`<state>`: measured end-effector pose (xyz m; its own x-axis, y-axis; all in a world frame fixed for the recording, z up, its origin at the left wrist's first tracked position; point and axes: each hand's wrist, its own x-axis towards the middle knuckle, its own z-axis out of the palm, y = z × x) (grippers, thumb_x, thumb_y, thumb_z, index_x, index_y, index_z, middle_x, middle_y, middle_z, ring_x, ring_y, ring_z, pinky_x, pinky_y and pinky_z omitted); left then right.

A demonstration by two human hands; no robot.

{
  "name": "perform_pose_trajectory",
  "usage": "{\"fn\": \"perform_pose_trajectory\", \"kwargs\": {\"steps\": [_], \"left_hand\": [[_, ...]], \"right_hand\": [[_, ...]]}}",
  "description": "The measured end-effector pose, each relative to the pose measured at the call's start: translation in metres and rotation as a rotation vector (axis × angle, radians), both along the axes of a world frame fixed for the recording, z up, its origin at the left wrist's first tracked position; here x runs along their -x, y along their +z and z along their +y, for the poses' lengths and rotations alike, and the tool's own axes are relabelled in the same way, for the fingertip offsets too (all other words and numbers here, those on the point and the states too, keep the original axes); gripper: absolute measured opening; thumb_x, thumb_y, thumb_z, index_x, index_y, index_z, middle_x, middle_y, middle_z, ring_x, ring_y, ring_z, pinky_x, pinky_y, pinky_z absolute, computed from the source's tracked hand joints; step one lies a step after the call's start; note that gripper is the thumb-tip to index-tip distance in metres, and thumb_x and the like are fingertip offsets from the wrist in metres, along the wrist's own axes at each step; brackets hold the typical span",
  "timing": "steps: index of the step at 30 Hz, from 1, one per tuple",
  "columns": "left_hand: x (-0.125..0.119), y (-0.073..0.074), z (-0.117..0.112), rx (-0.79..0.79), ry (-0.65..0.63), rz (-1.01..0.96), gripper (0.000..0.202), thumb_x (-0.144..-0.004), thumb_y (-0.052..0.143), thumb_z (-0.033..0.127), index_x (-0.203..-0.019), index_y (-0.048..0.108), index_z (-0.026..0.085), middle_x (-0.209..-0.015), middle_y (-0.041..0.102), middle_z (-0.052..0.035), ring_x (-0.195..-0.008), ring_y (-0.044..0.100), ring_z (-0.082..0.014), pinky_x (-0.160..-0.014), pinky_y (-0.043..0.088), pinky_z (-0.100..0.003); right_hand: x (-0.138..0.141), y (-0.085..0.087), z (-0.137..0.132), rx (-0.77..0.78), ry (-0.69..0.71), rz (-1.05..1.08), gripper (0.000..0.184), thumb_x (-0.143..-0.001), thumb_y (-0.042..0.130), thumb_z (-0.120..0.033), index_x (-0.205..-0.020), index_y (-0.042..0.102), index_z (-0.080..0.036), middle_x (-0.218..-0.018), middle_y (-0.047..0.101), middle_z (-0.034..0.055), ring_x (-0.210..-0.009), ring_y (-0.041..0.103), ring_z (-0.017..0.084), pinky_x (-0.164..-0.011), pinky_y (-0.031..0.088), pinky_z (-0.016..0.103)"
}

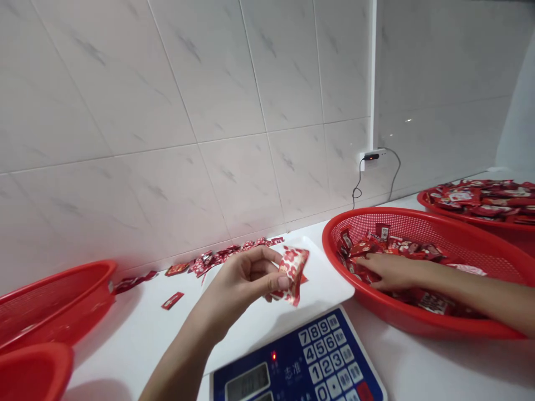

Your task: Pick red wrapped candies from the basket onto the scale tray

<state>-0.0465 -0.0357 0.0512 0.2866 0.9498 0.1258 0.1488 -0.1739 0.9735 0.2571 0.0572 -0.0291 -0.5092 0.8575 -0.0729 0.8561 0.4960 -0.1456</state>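
My left hand (251, 278) is closed on a small snack packet (294, 267), white with red flowers and red edges. It holds the packet above the white tray (330, 278) of a digital scale. Part of another red packet shows on the tray behind it. My right hand (390, 271) reaches into a red plastic basket (401, 217) at the right. Its thumb and fingers are apart, and the fingertips rest among red packets (428, 252), where they are partly hidden. Below the tray sits the scale's blue keypad panel (288, 370), with a lit red light.
Several loose packets (225, 253) lie along the tiled wall, and a single red packet (173, 301) lies nearer on the white table. Red baskets (58, 301) stand at the left. Another basket (426, 197) heaped with packets is at the far right. Cables (359, 181) hang from a wall socket.
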Motion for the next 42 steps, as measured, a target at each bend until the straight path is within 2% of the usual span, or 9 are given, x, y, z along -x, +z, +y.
{"fn": "perform_pose_trajectory", "kwargs": {"steps": [5,12,17,21,30,33,35,38,42], "left_hand": [[-0.001,0.009,-0.015,-0.031,-0.118,0.093,0.022,-0.079,0.074,0.038,-0.087,0.074,0.018,-0.075,0.067,-0.0030,-0.067,0.057,-0.0109,-0.061,0.045,-0.020],[-0.007,0.028,-0.038,-0.209,-0.042,0.279,0.020,-0.087,0.062,0.036,-0.090,0.077,0.023,-0.063,0.058,0.0000,-0.060,0.056,-0.0115,-0.055,0.042,-0.019],[-0.010,0.028,-0.042,-0.201,-0.050,0.314,0.021,-0.089,0.059,0.038,-0.097,0.072,0.023,-0.065,0.055,0.0007,-0.060,0.054,-0.0115,-0.054,0.044,-0.019],[-0.008,0.022,-0.041,-0.189,-0.094,0.271,0.020,-0.092,0.055,0.041,-0.100,0.063,0.023,-0.078,0.056,-0.0004,-0.064,0.052,-0.0115,-0.057,0.047,-0.020],[-0.007,0.019,-0.040,-0.164,-0.102,0.193,0.017,-0.090,0.060,0.038,-0.090,0.060,0.021,-0.080,0.054,-0.0013,-0.066,0.048,-0.0115,-0.055,0.044,-0.019],[-0.018,0.012,-0.034,-0.113,-0.035,-0.083,0.012,-0.087,0.063,0.030,-0.083,0.063,0.019,-0.072,0.052,-0.0007,-0.065,0.048,-0.0105,-0.055,0.041,-0.017],[-0.029,0.007,-0.030,0.007,-0.043,-0.471,0.006,-0.083,0.064,0.017,-0.079,0.061,0.017,-0.063,0.046,0.0029,-0.056,0.042,-0.0063,-0.050,0.036,-0.013],[-0.046,-0.001,-0.028,0.239,-0.154,-0.973,0.016,-0.076,0.061,-0.001,-0.077,0.058,0.015,-0.058,0.039,0.0069,-0.046,0.035,-0.0017,-0.043,0.028,-0.010],[-0.059,-0.010,-0.034,0.304,-0.299,-1.214,0.012,-0.085,0.056,0.001,-0.089,0.059,0.012,-0.061,0.045,0.0062,-0.045,0.042,-0.0006,-0.043,0.034,-0.010]], "right_hand": [[0.002,-0.001,-0.008,-0.046,-0.077,-0.077,0.057,-0.083,0.057,-0.025,-0.137,0.051,-0.009,-0.125,0.059,0.0237,-0.112,0.060,0.033,-0.092,0.046,0.039],[0.007,0.004,-0.008,-0.031,-0.055,-0.113,0.040,-0.083,0.054,-0.017,-0.122,0.061,-0.009,-0.115,0.065,0.0203,-0.102,0.064,0.032,-0.084,0.048,0.038],[0.004,0.004,-0.004,-0.044,-0.023,-0.072,0.035,-0.081,0.056,-0.017,-0.114,0.064,-0.011,-0.108,0.068,0.0178,-0.095,0.067,0.030,-0.079,0.049,0.035],[0.004,0.004,-0.003,-0.042,-0.046,-0.091,0.038,-0.080,0.056,-0.018,-0.117,0.063,-0.012,-0.109,0.069,0.0174,-0.096,0.067,0.030,-0.079,0.049,0.036],[0.001,0.000,-0.001,-0.034,-0.065,-0.089,0.055,-0.082,0.056,-0.026,-0.134,0.053,-0.008,-0.121,0.063,0.0226,-0.107,0.063,0.035,-0.087,0.049,0.042],[-0.001,-0.005,-0.001,-0.056,-0.029,-0.064,0.057,-0.084,0.055,-0.037,-0.133,0.052,-0.008,-0.123,0.061,0.0261,-0.107,0.062,0.039,-0.086,0.049,0.048],[-0.001,-0.007,-0.002,-0.078,-0.006,-0.056,0.056,-0.086,0.053,-0.039,-0.133,0.052,-0.010,-0.121,0.061,0.0260,-0.104,0.063,0.039,-0.084,0.049,0.050],[0.001,-0.007,-0.003,-0.099,0.042,-0.058,0.046,-0.089,0.047,-0.033,-0.130,0.054,-0.013,-0.116,0.065,0.0220,-0.100,0.065,0.036,-0.082,0.049,0.047],[0.005,-0.003,-0.005,-0.070,0.094,0.010,0.035,-0.091,0.040,-0.022,-0.120,0.059,-0.016,-0.113,0.068,0.0160,-0.097,0.067,0.030,-0.083,0.049,0.040]]}}
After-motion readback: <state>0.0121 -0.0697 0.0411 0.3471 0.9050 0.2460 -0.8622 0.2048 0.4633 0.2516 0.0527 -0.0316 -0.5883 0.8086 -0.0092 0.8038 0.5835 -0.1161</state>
